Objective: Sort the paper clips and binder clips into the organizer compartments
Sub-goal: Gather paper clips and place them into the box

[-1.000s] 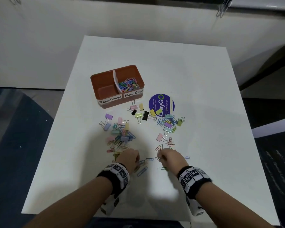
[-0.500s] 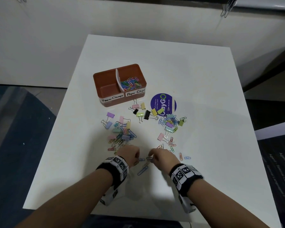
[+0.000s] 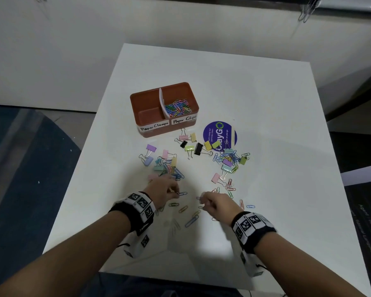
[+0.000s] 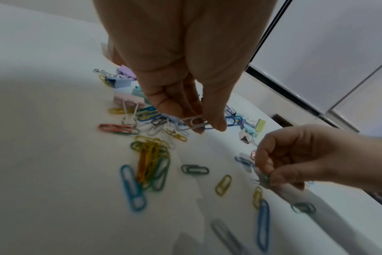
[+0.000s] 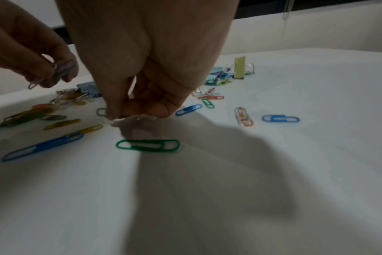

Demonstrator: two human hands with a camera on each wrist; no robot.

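A red-brown organizer point(image 3: 137, 99) stands mid-table; its left compartment, labelled Paper Clamps, is bare, and its right one holds coloured paper clips point(image 3: 178, 106). Pastel and black binder clips point(image 3: 190, 144) and loose paper clips point(image 3: 191, 220) lie scattered in front of it. My left hand point(image 3: 177, 193) hovers by the left pile and pinches a pale paper clip point(image 4: 193, 122) between thumb and fingers. My right hand point(image 3: 201, 203) is low over the table, fingers curled, pinching small paper clips point(image 4: 264, 179). A green clip point(image 5: 147, 145) lies just under it.
A round purple sticker point(image 3: 220, 136) lies right of the organizer. The white table point(image 3: 266, 125) has bare surface at the back and right. Its near edge runs below my wrists, with dark carpet point(image 3: 19, 168) to the left.
Both hands stay over the loose paper clips. The right hand has shifted left toward the left hand. The left hand has edged forward toward the left pile.
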